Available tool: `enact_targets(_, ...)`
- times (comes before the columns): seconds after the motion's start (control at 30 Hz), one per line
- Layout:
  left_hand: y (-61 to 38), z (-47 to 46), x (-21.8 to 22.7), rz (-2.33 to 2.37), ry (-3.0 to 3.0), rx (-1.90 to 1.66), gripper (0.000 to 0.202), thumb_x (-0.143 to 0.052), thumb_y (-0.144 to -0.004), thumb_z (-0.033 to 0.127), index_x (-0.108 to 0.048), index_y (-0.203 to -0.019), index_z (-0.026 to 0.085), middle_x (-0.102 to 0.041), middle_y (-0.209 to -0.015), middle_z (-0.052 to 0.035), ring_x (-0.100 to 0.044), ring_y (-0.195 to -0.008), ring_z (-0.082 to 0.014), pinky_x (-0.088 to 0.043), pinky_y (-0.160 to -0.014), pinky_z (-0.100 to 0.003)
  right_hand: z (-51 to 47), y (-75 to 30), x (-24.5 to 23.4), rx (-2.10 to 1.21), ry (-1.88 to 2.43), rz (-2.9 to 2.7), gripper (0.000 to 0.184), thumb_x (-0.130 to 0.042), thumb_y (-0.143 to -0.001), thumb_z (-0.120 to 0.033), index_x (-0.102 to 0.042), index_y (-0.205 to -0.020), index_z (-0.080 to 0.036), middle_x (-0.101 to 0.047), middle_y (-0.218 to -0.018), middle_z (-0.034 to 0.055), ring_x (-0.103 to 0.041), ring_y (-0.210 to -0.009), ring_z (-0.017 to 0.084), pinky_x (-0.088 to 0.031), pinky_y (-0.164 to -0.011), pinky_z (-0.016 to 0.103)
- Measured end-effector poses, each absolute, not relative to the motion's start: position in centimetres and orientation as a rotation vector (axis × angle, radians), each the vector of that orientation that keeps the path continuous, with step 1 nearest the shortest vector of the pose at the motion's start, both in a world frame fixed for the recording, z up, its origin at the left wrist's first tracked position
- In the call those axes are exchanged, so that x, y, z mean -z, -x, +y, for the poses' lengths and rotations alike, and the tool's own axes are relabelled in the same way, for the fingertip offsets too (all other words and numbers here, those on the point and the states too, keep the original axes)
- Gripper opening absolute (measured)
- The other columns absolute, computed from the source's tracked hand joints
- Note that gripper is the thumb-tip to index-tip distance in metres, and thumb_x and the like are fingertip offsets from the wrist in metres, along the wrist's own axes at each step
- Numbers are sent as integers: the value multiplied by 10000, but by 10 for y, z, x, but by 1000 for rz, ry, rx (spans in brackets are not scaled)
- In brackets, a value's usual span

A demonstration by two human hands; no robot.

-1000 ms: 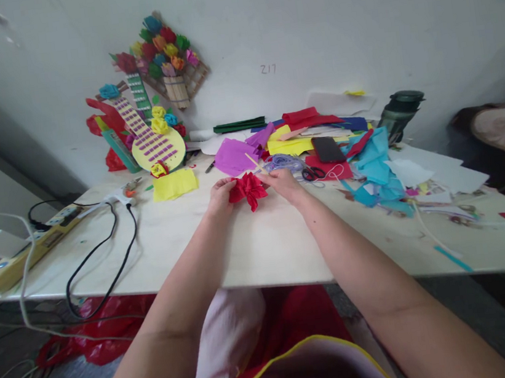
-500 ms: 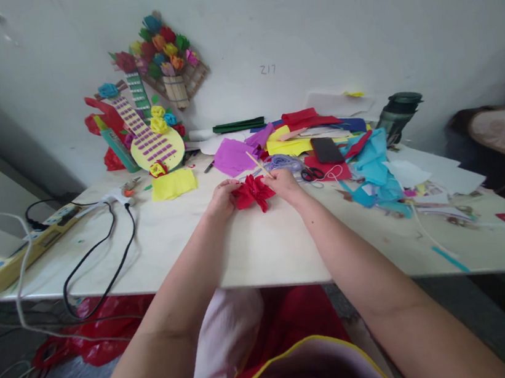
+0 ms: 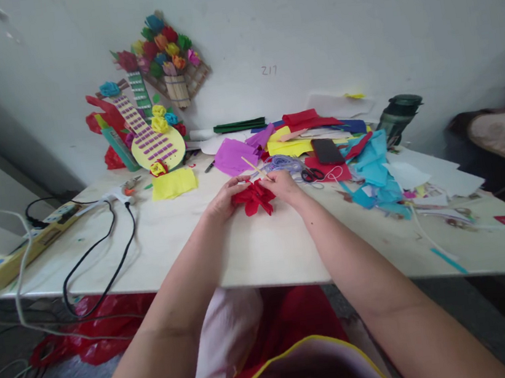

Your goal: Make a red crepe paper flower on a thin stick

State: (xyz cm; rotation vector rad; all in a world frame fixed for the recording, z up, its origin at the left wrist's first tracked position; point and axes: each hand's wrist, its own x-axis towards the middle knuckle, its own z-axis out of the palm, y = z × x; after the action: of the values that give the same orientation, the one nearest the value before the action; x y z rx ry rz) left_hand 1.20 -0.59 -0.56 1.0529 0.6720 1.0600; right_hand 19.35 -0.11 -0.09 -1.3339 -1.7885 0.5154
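A red crepe paper flower (image 3: pixel 255 198) with ruffled petals is between my two hands, just above the white table. My left hand (image 3: pixel 227 198) is closed on its left side, the fingertips over the petals. At the flower's right edge, my right hand (image 3: pixel 281 186) is closed with a thin wooden stick (image 3: pixel 253 165) in its fingers, the stick slanting up to the left. Whether the right fingertips also pinch a petal, I cannot tell. Behind the hands lie purple paper (image 3: pixel 232 156) and a coil of pale purple cord (image 3: pixel 284 164).
Scissors (image 3: pixel 312 174), a dark phone (image 3: pixel 327 150) and blue paper scraps (image 3: pixel 373 167) lie to the right, with a dark bottle (image 3: pixel 401 117) behind. A yellow paper piece (image 3: pixel 174 184), a glue gun (image 3: pixel 123 192) and a power strip (image 3: pixel 22 247) are on the left.
The red flower has turned and tilted slightly between my hands. My left fingers have shifted further over its upper edge, and the stick leans more to the left.
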Motion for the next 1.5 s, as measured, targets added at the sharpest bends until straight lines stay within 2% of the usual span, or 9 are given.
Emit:
enact_targets(0.33, -13, -7, 6, 719, -1173, -978, 442, -684, -545, 91, -572, -970, 133, -650, -672, -36, -619, -560, -150, -482, -572, -263, -5, -191, 0, -395, 1360, -1861, 294, -545, -719, -374, -474, -512, -177, -363, -484, -46, -322, -523, 92, -233, -520, 246)
enact_targets(0.47, -15, -6, 8, 757, -1202, -1017, 468, -676, -529, 89, -564, -981, 137, -652, -637, -25, -593, -505, -144, -455, -529, -249, -3, -193, -2, -384, 1364, -1751, 224, -521, -752, -356, -603, -665, -167, -505, -569, -12, -421, -581, 117, -313, -577, 246)
enact_targets(0.6, -16, -5, 8, 775, -1165, -1162, 486, -669, -501, 90, -568, -974, 132, -652, -622, -14, -596, -527, -149, -457, -567, -263, -5, -198, -8, -378, 1365, -1594, 211, -530, -751, -338, -639, -771, -159, -604, -694, 32, -495, -667, 146, -375, -654, 267)
enact_targets(0.8, -15, -4, 5, 788, -1063, -1301, 499, -669, -478, 102, -548, -962, 137, -629, -603, 9, -581, -533, -136, -439, -591, -257, -7, -199, -14, -477, 1333, -1521, 174, -547, -714, -323, -606, -691, -160, -536, -594, -5, -470, -612, 135, -380, -634, 271)
enact_targets(1.0, -15, -1, 9, 773, -1058, -1313, 546, -658, -476, 103, -524, -1003, 153, -616, -603, 29, -571, -528, -128, -432, -579, -252, -2, -199, -7, -639, 1307, -1492, 141, -577, -648, -303, -604, -649, -164, -571, -586, -13, -505, -608, 133, -396, -624, 269)
enact_targets(1.27, -15, -2, 9, 739, -1085, -1281, 597, -678, -479, 83, -515, -1049, 149, -634, -631, 14, -583, -553, -136, -439, -586, -264, 0, -201, -6, -690, 1331, -1494, 229, -614, -606, -388, -580, -570, -164, -469, -490, -39, -422, -528, 108, -314, -533, 252)
enact_targets(1.5, -14, -1, 10, 726, -1095, -1258, 639, -667, -474, 67, -503, -1086, 146, -636, -649, 21, -586, -559, -131, -447, -611, -270, -3, -202, -7, -690, 1399, -1546, 248, -612, -618, -392, -551, -527, -170, -399, -450, -50, -349, -478, 90, -251, -491, 255)
